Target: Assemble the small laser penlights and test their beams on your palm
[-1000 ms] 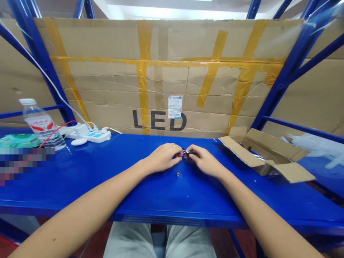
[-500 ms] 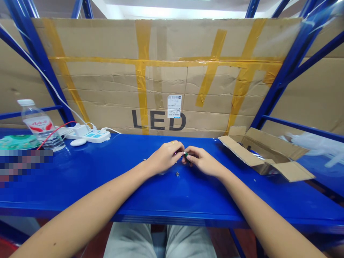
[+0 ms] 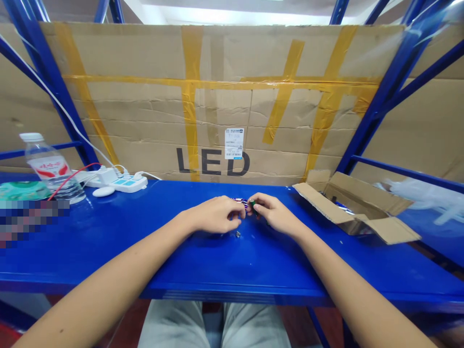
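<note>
Over at the blue bench [image 3: 195,270], I see the person's two hands working close together at the middle of the frame. Half a second ago the fingertips were bunched up against each other; now the left hand [image 3: 216,215] has loosened and dropped a little, its fingers curled. That brings a shiny purple piece [image 3: 239,200] into sight just beyond its knuckles, where it had been mostly covered. Whether the left hand grips that piece or only rests against it, I cannot tell.

The right hand [image 3: 275,213] has kept its place, thumb and fingers pinched on a small green piece [image 3: 254,207] just beside the right end of the purple one. Whether the two pieces touch is hidden from here. To my eye, the left hand is shifting its hold while the right steadies the green piece, so the fitting or turning looks unfinished.

A little metal part [image 3: 238,234] lies on the bench just below the left fingertips, where it was before, untouched. The open cardboard box [image 3: 321,203] sits at the right of the frame, away from both hands.
</note>
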A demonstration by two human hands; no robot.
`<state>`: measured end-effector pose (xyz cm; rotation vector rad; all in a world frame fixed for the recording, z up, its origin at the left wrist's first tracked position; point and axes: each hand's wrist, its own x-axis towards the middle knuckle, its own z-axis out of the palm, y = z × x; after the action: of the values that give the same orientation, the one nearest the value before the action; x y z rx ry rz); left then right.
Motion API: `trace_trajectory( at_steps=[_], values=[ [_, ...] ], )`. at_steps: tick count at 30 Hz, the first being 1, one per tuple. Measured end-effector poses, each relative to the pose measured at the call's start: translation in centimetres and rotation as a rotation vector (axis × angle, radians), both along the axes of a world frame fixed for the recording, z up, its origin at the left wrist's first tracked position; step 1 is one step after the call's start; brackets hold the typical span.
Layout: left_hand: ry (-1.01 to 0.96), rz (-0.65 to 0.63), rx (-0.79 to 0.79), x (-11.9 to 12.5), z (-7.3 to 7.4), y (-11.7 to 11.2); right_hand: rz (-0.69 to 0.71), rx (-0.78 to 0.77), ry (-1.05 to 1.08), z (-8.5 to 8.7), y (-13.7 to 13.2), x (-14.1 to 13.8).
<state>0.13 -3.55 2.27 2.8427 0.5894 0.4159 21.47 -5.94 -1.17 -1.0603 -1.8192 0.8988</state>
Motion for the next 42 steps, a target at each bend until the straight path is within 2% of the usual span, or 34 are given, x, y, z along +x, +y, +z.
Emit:
trace_trajectory(
  at_steps=[4,9,11,15,17,21,25,29,32,37,42],
  values=[
    [0.152,-0.027,-0.096,-0.1,-0.2,-0.2,-0.015,-0.038,0.041,-0.1,0.1,-0.1],
    [0.113,-0.046,-0.055,0.4,-1.0,0.1,-0.077,-0.021,0.016,0.0,0.1,-0.2],
    [-0.019,0.014,-0.042,0.6,-1.1,0.4,-0.098,0.012,-0.026,0.1,0.0,-0.2],
    [-0.429,0.186,-0.107,1.0,-1.0,0.7,-0.101,0.068,-0.113,0.4,-0.4,-0.5],
    [-0.529,0.226,-0.149,1.3,-1.2,0.7,-0.074,0.084,-0.131,0.6,-0.6,-0.7],
    [-0.527,0.217,-0.202,1.7,-1.9,0.6,-0.021,0.120,-0.149,0.5,-0.8,-0.8],
    [-0.548,0.238,-0.266,1.8,-2.3,0.7,-0.042,0.202,-0.158,-0.3,-0.4,-0.7],
    [-0.593,0.245,-0.502,2.1,-2.2,0.6,-0.129,0.308,-0.109,-1.4,0.1,-0.6],
    [-0.612,0.233,-0.669,2.3,-2.2,0.4,-0.186,0.349,-0.121,-1.4,0.1,-0.7],
    [-0.662,0.197,-0.665,2.3,-2.2,0.3,-0.159,0.341,-0.091,-0.3,-0.7,-1.0],
    [-0.631,0.190,-0.656,2.2,-2.3,0.3,-0.126,0.348,-0.197,0.3,-1.1,-1.2]
  ],
)
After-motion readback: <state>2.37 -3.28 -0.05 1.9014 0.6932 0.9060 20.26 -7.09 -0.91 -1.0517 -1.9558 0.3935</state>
